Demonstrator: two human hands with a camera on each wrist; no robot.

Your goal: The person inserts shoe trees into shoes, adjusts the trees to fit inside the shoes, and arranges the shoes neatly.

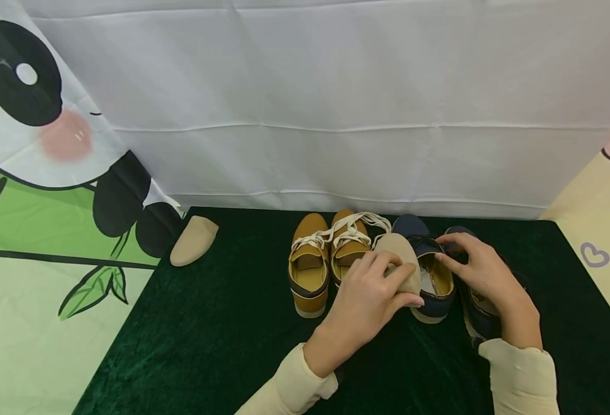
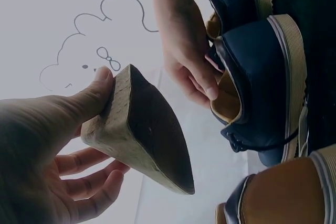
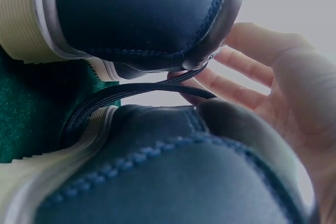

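A beige toe-shaped insert (image 1: 395,246) (image 2: 157,129) is gripped between the thumb and fingers of my left hand (image 1: 359,302) (image 2: 47,153), just left of a navy shoe (image 1: 435,307) (image 2: 262,80). That shoe stands upright with a yellowish lining and dark laces. My right hand (image 1: 492,279) (image 2: 184,48) (image 3: 299,82) reaches over it from the right, thumb and fingers pinching around the edge of its opening by the tongue; the exact contact is partly hidden. Beneath the right wrist stands the other navy shoe (image 1: 478,325), partly covered by the arm.
Two tan shoes with white laces, the left one (image 1: 310,301) in full view, stand beside the navy pair. Another beige insert (image 1: 193,242) lies at the far left corner of the dark green cloth (image 1: 217,346). Behind the cloth hangs a white sheet (image 1: 336,161).
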